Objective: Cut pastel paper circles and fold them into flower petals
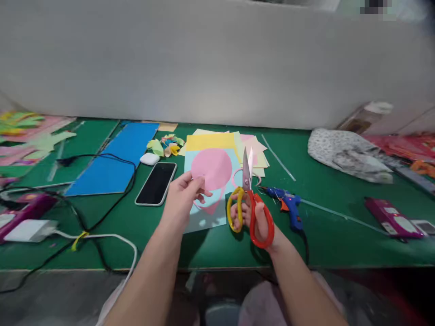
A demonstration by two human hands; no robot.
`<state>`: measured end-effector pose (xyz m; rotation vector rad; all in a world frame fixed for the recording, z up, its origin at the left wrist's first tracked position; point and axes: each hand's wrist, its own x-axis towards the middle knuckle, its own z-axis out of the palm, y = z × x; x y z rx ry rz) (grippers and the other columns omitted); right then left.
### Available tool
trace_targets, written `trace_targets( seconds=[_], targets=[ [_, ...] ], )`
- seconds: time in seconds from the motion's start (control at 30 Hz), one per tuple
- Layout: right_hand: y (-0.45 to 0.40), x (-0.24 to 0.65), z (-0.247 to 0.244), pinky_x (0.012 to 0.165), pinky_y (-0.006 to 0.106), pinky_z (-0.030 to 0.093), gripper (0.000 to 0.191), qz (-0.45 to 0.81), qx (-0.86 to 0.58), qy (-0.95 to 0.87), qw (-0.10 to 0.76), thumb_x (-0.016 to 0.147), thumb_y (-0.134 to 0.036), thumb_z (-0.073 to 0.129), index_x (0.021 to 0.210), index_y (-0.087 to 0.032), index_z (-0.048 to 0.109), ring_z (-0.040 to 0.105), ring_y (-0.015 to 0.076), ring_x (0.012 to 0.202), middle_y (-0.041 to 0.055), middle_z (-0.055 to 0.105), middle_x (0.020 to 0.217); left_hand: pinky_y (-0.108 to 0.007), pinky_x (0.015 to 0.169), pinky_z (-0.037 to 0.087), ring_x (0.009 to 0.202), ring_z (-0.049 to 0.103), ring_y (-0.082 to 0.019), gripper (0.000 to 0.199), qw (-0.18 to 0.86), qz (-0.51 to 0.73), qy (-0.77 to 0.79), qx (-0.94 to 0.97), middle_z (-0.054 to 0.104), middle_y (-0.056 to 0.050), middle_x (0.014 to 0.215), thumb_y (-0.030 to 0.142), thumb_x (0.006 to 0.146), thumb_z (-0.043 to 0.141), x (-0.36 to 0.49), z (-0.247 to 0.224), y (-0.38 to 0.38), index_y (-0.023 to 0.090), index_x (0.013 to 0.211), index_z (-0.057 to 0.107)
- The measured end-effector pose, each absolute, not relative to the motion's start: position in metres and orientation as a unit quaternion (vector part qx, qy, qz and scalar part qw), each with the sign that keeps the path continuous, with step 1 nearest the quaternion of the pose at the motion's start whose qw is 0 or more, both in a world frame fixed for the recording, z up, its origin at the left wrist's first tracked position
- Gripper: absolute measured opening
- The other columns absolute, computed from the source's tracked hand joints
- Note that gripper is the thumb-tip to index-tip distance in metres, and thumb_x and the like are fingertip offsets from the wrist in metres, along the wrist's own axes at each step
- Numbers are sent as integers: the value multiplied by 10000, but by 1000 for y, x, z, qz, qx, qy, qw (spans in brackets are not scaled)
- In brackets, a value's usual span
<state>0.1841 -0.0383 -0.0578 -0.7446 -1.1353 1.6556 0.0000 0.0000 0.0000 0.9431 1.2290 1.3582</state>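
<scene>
My left hand (190, 192) pinches the lower left edge of a round pink paper piece (214, 167). My right hand (256, 219) has its fingers through the handles of a pair of scissors (250, 181), one handle yellow and one red; the blades point up and stand slightly apart. Beneath both hands lies a light blue paper sheet (207, 224), with a pink paper offcut (212, 208) on it. A yellow sheet (212, 141) and more coloured paper show behind the circle. A thin curled pink strip (237, 174) sits by the blades.
Left of the papers are a phone (157, 183), a white case (149, 158), a blue board (115, 158), paper flowers (166, 146) and tangled cables (84, 226). To the right, a blue glue gun (288, 203) with a long glue stick (343, 216) lies near a patterned cloth (348, 154).
</scene>
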Motion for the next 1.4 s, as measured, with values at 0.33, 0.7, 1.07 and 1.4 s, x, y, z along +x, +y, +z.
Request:
trace_targets(
  seconds=[0.33, 0.7, 1.07, 1.4],
  targets=[
    [-53, 187, -31, 527, 263, 457, 475, 465, -434, -587, 501, 747, -551, 682, 1052, -210, 553, 511, 129, 559, -14, 565, 707, -159, 374, 280, 365, 417, -52, 198, 487, 591, 514, 385, 506, 39, 398, 294, 695, 716, 1, 6, -11, 163, 621, 587],
    [-53, 188, -34, 553, 310, 519, 392, -82, -541, -731, 409, 791, -393, 666, 1049, -108, 590, 623, 207, 635, 63, 630, 729, -174, 390, 299, 413, 423, -48, 112, 396, 671, 502, 374, 572, 23, 514, 276, 684, 742, -1, 31, -32, 182, 640, 699],
    [-56, 188, -34, 466, 259, 482, 376, -80, -547, -728, 405, 790, -432, 660, 1025, -145, 599, 584, 161, 526, 22, 623, 691, -214, 401, 326, 421, 430, -64, 112, 299, 672, 525, 428, 566, 37, 499, 239, 696, 710, 2, 38, -40, 198, 595, 685],
    [-58, 187, -34, 425, 226, 472, 357, -66, -548, -726, 411, 801, -458, 640, 989, -155, 616, 570, 125, 452, -11, 607, 644, -198, 413, 379, 417, 446, -57, 83, 242, 668, 538, 453, 592, 44, 515, 224, 689, 699, 2, 41, -42, 201, 610, 696]
  ],
)
